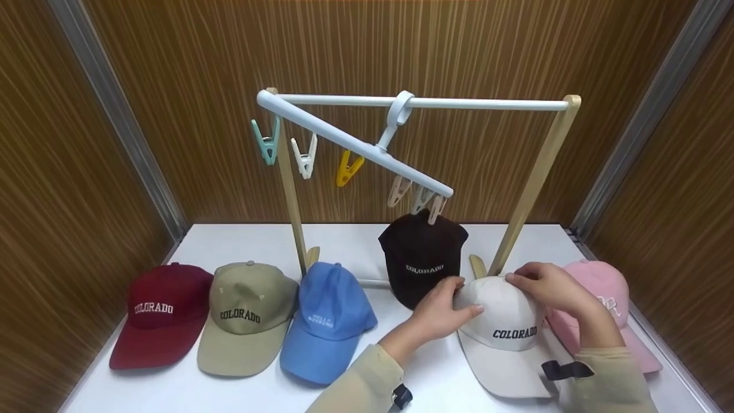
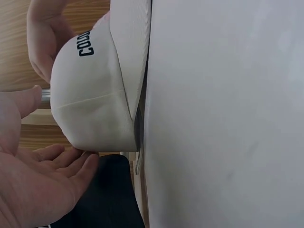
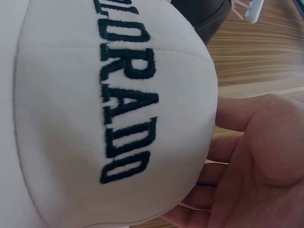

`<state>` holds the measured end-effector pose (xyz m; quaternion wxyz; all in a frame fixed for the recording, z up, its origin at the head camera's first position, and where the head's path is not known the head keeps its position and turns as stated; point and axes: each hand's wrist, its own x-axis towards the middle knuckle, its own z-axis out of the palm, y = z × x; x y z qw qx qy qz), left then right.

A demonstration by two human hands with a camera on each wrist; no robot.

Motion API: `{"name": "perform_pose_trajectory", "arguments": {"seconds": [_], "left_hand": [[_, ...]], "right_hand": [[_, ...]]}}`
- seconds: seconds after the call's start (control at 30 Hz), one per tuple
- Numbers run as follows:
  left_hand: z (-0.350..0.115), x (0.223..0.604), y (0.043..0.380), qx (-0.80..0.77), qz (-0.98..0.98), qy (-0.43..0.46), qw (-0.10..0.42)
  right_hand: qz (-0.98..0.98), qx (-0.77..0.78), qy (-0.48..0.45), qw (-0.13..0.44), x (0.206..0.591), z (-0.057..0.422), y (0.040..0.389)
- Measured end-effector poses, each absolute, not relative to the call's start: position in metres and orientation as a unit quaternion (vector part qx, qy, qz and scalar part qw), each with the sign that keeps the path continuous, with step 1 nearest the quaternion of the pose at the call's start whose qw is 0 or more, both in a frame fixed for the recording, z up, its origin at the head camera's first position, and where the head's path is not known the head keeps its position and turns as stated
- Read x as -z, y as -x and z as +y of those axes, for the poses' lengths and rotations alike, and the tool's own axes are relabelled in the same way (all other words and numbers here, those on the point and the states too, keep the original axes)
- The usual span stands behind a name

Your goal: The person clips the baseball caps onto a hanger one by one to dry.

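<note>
A white cap (image 1: 502, 321) with dark COLORADO lettering sits on the white table, brim toward me. My left hand (image 1: 438, 312) is at its left side. In the left wrist view, the left fingers (image 2: 78, 166) touch the side of the crown, while the thumb stands apart from it. My right hand (image 1: 553, 287) is at the crown's upper right. In the right wrist view, the right thumb touches the crown (image 3: 185, 128) and the other fingers reach behind it, their tips hidden. A black cap (image 1: 427, 258) hangs just behind my left hand, at the clips' right end.
A white clip hanger (image 1: 344, 137) hangs slanted from a rack (image 1: 487, 104) with wooden legs. Teal, white and yellow clips hang at its left. Red (image 1: 166, 315), khaki (image 1: 249, 315) and blue (image 1: 330, 321) caps stand left; a pink cap (image 1: 602, 281) is right. Wood-patterned walls enclose the table.
</note>
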<state>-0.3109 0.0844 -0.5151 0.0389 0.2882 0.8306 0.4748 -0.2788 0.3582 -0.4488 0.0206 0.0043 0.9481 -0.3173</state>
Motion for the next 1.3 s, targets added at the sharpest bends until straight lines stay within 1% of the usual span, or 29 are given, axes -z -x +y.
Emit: {"name": "perform_pose_trajectory", "arguments": {"seconds": [0.2,0.53,0.73,1.07,1.3], "left_hand": [[0.086,0.517,0.313,-0.480,0.826,-0.294,0.026],[0.082,0.516,0.314,-0.509,0.810,-0.285,0.056],[0.076,0.513,0.317,-0.533,0.791,-0.293,0.062],[0.067,0.505,0.319,-0.544,0.791,-0.273,0.059],[0.064,0.501,0.321,-0.550,0.789,-0.269,0.054]], "right_hand": [[0.949,0.315,0.010,0.018,0.448,0.356,0.279],[0.944,0.327,0.027,0.026,0.452,0.353,0.278],[0.947,0.317,0.052,0.008,0.453,0.352,0.279],[0.948,0.316,0.036,0.026,0.450,0.350,0.278],[0.943,0.329,0.038,0.029,0.448,0.349,0.279]]}}
